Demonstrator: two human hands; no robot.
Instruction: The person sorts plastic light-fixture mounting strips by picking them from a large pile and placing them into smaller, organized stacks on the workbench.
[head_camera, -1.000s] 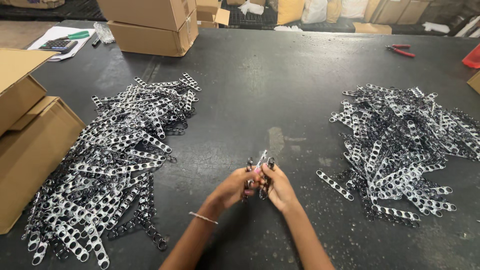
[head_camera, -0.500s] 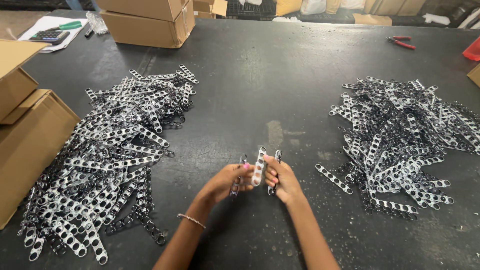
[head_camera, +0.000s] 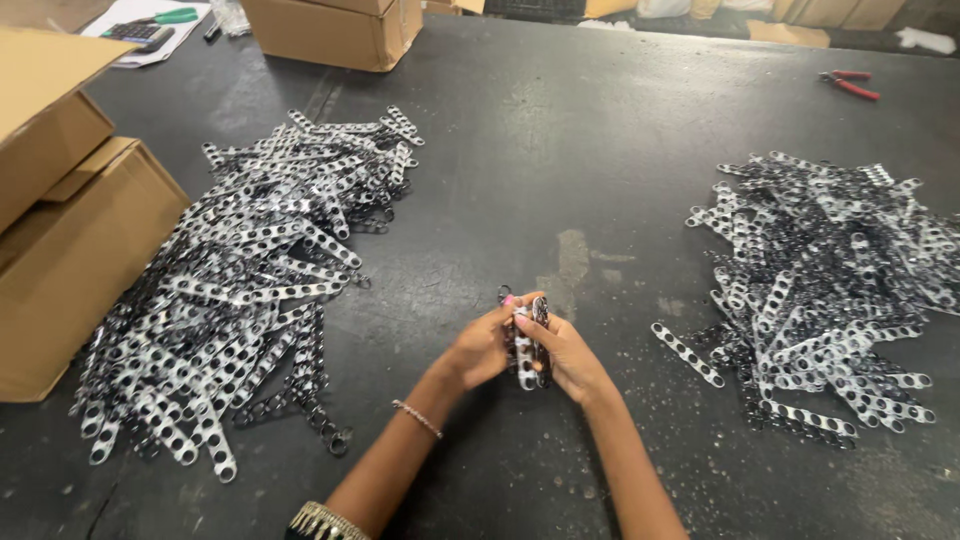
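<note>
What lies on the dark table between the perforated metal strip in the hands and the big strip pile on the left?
Nothing visible does. Both hands, left hand and right hand, grip the perforated metal strip; only bare dark table separates it from the left pile.

2 strap piles (head_camera: 250, 290), 3 boxes (head_camera: 70, 250)

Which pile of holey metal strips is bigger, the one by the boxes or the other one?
The pile by the cardboard boxes, on the person's left, looks bigger; it stretches farther across the table than the right pile.
</note>
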